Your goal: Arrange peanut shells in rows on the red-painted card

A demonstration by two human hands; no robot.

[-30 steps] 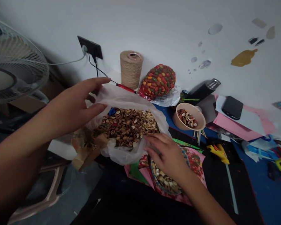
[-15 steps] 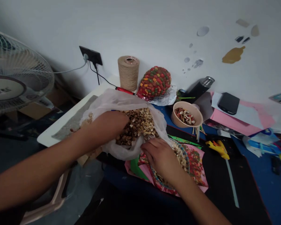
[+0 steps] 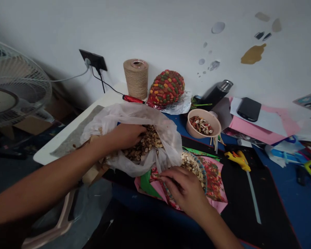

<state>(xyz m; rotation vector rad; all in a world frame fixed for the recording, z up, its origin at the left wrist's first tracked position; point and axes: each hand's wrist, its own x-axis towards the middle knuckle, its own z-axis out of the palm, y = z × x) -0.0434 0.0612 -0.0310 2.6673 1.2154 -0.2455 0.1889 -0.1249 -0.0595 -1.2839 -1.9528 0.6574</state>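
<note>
A translucent white plastic bag (image 3: 171,136) lies wide with many small brown nut shells (image 3: 137,150) inside. My left hand (image 3: 126,136) is in the bag's mouth, fingers bent together over the shells; its fingertips are partly hidden. My right hand (image 3: 185,186) is in front of the bag, thumb and forefinger pinched near the bag's lower edge. What sits between those fingertips is too small to make out. Beneath and behind this hand is a round basket (image 3: 205,173) with a blue-edged rim, holding paler shells. It rests on red-and-pink patterned paper (image 3: 216,180).
Behind stand a twine spool (image 3: 136,79), a rounded object covered in coloured shells (image 3: 167,89) and a pink bowl of shells (image 3: 190,128). Rightward lie a yellow glue gun (image 3: 239,160), a black flask (image 3: 217,91) and a black phone-like object (image 3: 249,109). A fan (image 3: 15,93) stands left.
My left hand has drawn back and up, showing more of its fingers. My right hand has lowered slightly, its fingers now pinched away from the shells. The view has shifted a little.
</note>
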